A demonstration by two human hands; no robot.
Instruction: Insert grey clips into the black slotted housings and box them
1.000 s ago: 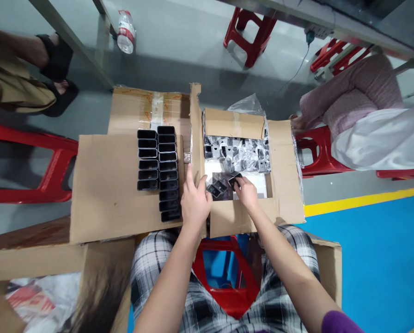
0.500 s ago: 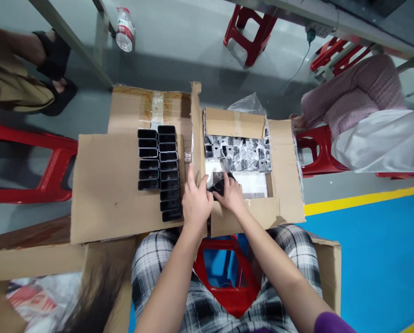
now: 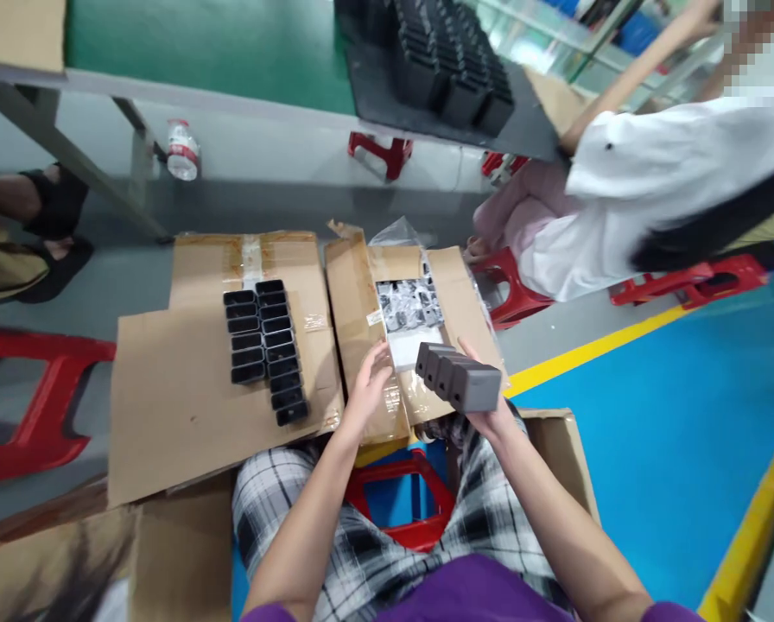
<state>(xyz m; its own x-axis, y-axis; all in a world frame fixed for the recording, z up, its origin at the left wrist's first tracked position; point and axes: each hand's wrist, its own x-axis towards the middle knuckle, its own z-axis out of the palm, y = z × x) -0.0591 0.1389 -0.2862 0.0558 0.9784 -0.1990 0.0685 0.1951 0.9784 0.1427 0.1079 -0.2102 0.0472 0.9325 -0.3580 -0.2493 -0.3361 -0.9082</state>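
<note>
My right hand (image 3: 492, 418) holds a row of several black rectangular cases (image 3: 458, 377) raised above the right box, its fingers mostly behind them. At the right box's left flap (image 3: 358, 337), my left hand (image 3: 369, 386) has its fingers apart and holds nothing. Inside the right box, plastic-wrapped dark parts (image 3: 409, 304) lie at the far side, with a white surface (image 3: 415, 348) nearer me. Two columns of black cases (image 3: 280, 339) stand on the cardboard (image 3: 167, 389) to the left.
Ahead is a green-topped table (image 3: 212, 52) with black cases on a dark tray (image 3: 387, 95). A person in a white top (image 3: 594, 199) sits at the right. Red stools (image 3: 43, 389), a plastic bottle (image 3: 183, 151) and an open carton (image 3: 559, 441) are around.
My right hand has lifted the black cases out of the right box. My left hand has come away from them. The view has tilted up, showing the table top.
</note>
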